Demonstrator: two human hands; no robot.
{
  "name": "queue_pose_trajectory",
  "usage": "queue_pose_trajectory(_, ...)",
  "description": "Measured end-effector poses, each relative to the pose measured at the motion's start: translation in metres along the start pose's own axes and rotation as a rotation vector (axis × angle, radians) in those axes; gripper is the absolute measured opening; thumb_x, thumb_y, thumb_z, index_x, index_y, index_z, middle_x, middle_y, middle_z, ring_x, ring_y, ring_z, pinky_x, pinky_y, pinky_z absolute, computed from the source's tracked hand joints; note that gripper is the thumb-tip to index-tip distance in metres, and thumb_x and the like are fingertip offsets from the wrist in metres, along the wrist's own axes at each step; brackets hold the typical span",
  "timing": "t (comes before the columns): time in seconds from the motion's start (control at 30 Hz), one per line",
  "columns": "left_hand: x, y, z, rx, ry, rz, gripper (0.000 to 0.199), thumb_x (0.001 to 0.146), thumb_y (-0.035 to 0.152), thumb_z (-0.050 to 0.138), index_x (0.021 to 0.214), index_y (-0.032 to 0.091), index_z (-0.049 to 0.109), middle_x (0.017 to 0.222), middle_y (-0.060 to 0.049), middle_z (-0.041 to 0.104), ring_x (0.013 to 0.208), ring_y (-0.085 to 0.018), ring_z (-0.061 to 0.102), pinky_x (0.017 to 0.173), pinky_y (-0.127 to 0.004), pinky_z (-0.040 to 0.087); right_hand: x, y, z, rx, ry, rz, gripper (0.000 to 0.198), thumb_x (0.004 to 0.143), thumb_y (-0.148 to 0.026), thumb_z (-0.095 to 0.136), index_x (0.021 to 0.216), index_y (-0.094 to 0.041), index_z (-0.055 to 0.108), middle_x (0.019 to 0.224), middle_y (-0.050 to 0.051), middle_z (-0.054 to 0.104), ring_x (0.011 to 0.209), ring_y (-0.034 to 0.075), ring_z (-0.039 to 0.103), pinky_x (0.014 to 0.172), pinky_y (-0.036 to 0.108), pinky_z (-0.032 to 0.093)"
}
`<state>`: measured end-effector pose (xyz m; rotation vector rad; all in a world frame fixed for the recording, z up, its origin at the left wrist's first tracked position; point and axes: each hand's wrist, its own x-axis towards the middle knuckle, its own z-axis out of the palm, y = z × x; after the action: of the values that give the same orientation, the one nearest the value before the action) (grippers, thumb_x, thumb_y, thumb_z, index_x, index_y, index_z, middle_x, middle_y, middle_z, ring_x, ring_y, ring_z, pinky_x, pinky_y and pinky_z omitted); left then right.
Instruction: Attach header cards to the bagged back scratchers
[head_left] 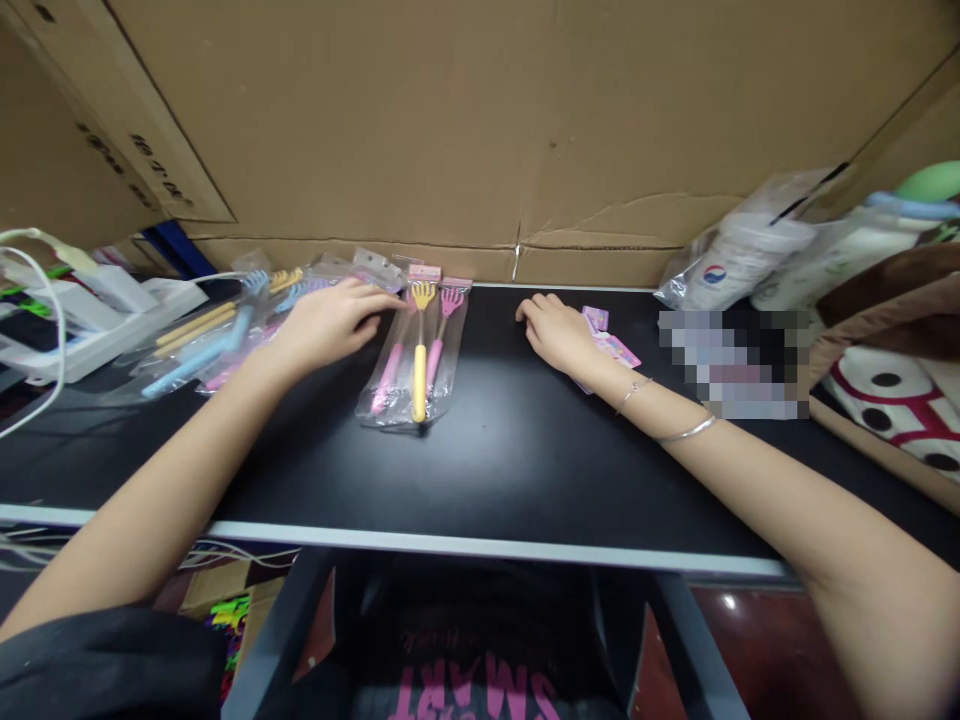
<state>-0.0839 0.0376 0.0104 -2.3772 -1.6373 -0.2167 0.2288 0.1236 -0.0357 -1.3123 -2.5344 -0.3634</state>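
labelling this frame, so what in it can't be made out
All in the head view:
- purple-pink cards: partly hidden by the right hand and wrist
- item near the cup: pixelated
- header-card print: too small
- brown bag: cut off by the right edge

Yellow and pink back scratchers [420,382], pink-and-purple cards [619,348], black tabletop [487,475], brown cardboard [450,130]
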Motion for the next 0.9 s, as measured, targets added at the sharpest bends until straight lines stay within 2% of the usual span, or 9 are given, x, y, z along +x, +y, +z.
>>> queue_pose_trajectory(0.1,-0.005,-0.019,-0.011,0.097,-0.021,-0.237,0.048,0.098,0.044,0.029,0.136,0.028,0.054,0.13,-0.007,0.063,0.119,-0.027,0.054,0.093,-0.037,0.046,0.0,-0.001,0.0,-0.012,0.004,0.002,0.028,0.092,-0.012,0.039,0.109,-0.015,0.062,0.11,0.013,0.066,0.104,0.027,0.055,0.076,0.036,0.038)
queue_pose_trajectory(0.2,-0.011,-0.043,-0.018,0.165,-0.186,-0.444,0.06,0.096,0.057,0.027,0.139,0.021,0.049,0.132,-0.015,0.06,0.117,-0.031,0.054,0.088,-0.041,0.046,0.0,-0.001,0.001,-0.034,0.004,0.0,0.028,0.092,-0.013,0.04,0.109,-0.015,0.062,0.111,0.012,0.066,0.105,0.027,0.056,0.075,0.036,0.036)
queue_pose_trajectory(0.33,-0.015,-0.066,-0.017,0.102,-0.453,-0.688,0.079,0.086,0.073,0.034,0.144,0.019,0.043,0.142,-0.019,0.054,0.125,-0.037,0.053,0.095,-0.044,0.042,0.0,-0.003,-0.001,-0.053,0.001,-0.013,0.027,0.092,-0.013,0.041,0.11,-0.014,0.062,0.112,0.014,0.067,0.104,0.028,0.056,0.075,0.036,0.034)
queue_pose_trajectory(0.4,-0.014,-0.068,-0.016,0.083,-0.487,-0.726,0.087,0.083,0.078,0.034,0.148,0.02,0.038,0.146,-0.019,0.051,0.128,-0.039,0.052,0.097,-0.044,0.041,-0.001,-0.005,-0.004,-0.058,-0.011,-0.012,0.028,0.092,-0.013,0.041,0.11,-0.013,0.062,0.113,0.015,0.067,0.104,0.028,0.056,0.076,0.036,0.033)
queue_pose_trajectory(0.57,-0.011,-0.061,-0.015,0.053,-0.418,-0.723,0.084,0.081,0.071,0.042,0.149,0.021,0.034,0.141,-0.017,0.057,0.127,-0.04,0.053,0.093,-0.042,0.042,-0.002,-0.009,-0.01,-0.063,-0.022,0.008,0.031,0.092,-0.011,0.04,0.114,-0.011,0.061,0.113,0.015,0.068,0.105,0.028,0.057,0.079,0.036,0.032)
queue_pose_trajectory(0.77,-0.01,-0.057,-0.017,0.05,-0.47,-0.73,0.071,0.082,0.063,0.043,0.138,0.019,0.051,0.139,-0.018,0.057,0.127,-0.039,0.054,0.089,-0.038,0.041,-0.004,-0.011,-0.015,-0.056,-0.044,0.001,0.029,0.093,-0.011,0.04,0.11,-0.01,0.063,0.113,0.015,0.068,0.104,0.028,0.058,0.081,0.036,0.032)
queue_pose_trajectory(0.9,-0.009,-0.051,-0.021,0.072,-0.385,-0.722,0.068,0.083,0.059,0.044,0.138,0.019,0.049,0.136,-0.015,0.06,0.122,-0.036,0.056,0.078,-0.031,0.04,-0.004,-0.011,-0.014,-0.074,-0.048,-0.004,0.029,0.093,-0.01,0.04,0.11,-0.011,0.063,0.114,0.016,0.067,0.104,0.028,0.058,0.082,0.036,0.033)
